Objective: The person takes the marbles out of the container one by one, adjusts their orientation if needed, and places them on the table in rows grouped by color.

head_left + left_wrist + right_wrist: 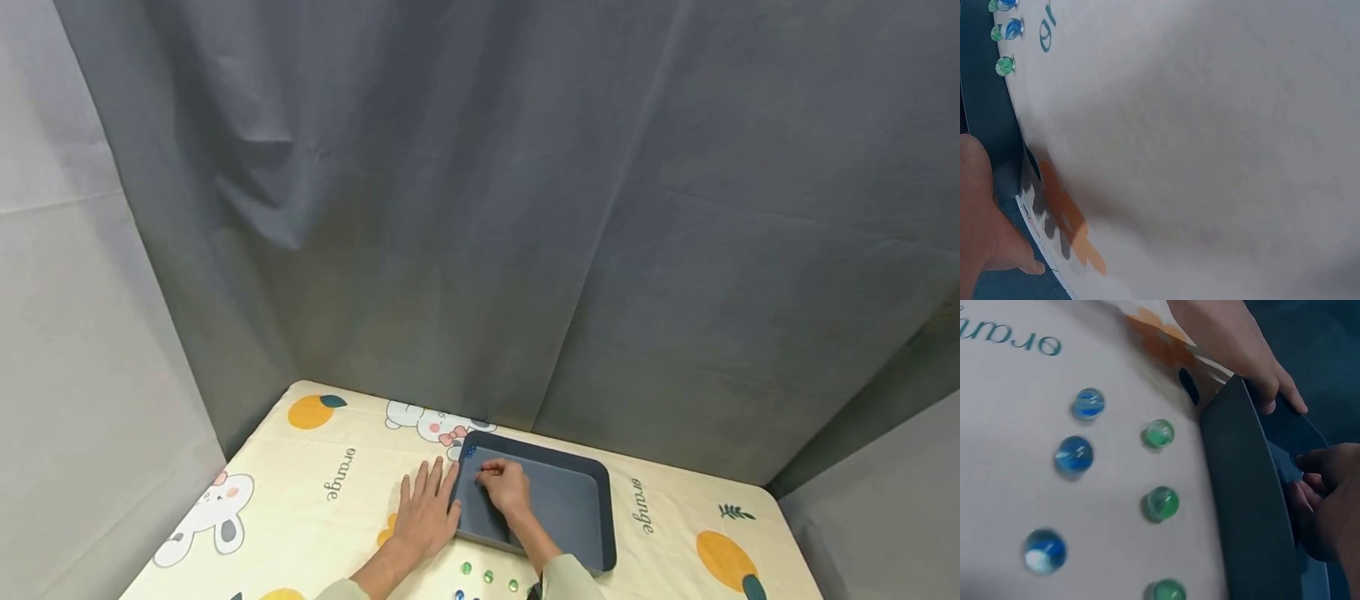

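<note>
My right hand point(507, 487) is over the left part of a dark grey-blue rectangular tray point(566, 492), its thumb and fingers curled in a pinch. A small dark blue marble point(1297, 455) shows at those fingertips in the right wrist view, mostly covered by them. Beyond, small blue marbles point(471, 451) lie in the tray's far left corner. Straight-fingered, my left hand point(426, 515) rests by the tray's left wall, its fingertips along the rim.
In front of the tray, green marbles point(1163, 503) form a row on the printed cloth point(375, 483), with blue swirled marbles point(1075, 455) in another row nearer me. A grey curtain point(450, 250) hangs behind the table, and pale panels point(82, 333) stand at the sides.
</note>
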The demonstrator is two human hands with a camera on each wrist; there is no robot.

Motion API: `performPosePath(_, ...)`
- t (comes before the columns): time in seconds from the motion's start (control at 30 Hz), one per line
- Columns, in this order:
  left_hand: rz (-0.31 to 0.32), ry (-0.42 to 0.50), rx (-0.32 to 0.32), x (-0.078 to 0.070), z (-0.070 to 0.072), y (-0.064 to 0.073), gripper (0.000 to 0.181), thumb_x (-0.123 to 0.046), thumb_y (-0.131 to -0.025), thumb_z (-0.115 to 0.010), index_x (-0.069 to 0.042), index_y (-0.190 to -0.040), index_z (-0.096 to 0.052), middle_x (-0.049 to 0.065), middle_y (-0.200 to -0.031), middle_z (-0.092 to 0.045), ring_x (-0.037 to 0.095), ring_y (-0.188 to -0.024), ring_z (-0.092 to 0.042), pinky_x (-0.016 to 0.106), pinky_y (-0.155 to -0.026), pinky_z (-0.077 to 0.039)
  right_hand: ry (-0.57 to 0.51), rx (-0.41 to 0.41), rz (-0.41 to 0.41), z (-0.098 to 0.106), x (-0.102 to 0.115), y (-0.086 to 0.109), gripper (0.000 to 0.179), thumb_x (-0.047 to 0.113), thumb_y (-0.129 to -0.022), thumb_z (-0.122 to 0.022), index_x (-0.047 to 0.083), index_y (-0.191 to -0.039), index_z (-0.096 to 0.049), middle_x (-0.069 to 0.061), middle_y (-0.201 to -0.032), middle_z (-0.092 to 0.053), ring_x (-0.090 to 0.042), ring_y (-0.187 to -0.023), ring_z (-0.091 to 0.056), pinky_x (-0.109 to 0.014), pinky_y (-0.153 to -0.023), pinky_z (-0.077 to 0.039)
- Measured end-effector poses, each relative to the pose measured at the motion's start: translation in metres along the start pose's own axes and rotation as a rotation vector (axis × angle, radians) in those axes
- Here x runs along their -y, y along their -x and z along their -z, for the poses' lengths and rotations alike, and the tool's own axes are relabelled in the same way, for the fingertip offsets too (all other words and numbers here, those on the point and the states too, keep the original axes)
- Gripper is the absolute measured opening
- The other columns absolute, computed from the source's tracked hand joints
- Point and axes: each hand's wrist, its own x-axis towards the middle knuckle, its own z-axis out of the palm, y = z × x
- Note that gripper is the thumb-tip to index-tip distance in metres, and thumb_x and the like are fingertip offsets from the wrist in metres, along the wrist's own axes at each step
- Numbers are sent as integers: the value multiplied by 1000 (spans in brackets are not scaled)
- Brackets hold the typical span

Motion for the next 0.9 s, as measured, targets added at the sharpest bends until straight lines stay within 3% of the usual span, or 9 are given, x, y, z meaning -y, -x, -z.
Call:
performPosePath(0.2,-8,24,-2,1,1,-2,60,-34,-102,-46,-12,-156,-33,20,-159,-29,44,-145,-23,68,-112,-15,16,-57,-39,-7,9,-10,12,8,-82,-80,1,-92,-78,-2,-79,-72,-17,-73,-65,-36,-68,-54)
performPosePath(0.37,10,7,31,-1,0,-2,61,-36,-103,-43,-14,-158,-30,18,-161,-26,42,-146,-21,66,-113,-14,69,-99,-6,-13,11,-16,11,8,-78,-82,2,-86,-79,-5,-81,-74,-25,-79,-67,-42,-74,-55)
performPosePath(0.57,-2,12,36,-5,-1,-2,60,-36,-104,-44,-15,-158,-31,17,-160,-27,42,-146,-21,67,-112,-16,111,-155,14,-20,7,-25,8,8,-77,-84,4,-80,-78,-5,-77,-73,-26,-74,-67,-45,-73,-55)
performPosePath(0.9,4,8,20,1,-2,-2,60,-36,-103,-45,-15,-157,-32,17,-160,-28,42,-146,-22,67,-112,-16,119,-150,47,-27,12,-24,9,7,-77,-84,3,-81,-77,-3,-73,-72,-25,-73,-68,-45,-73,-54)
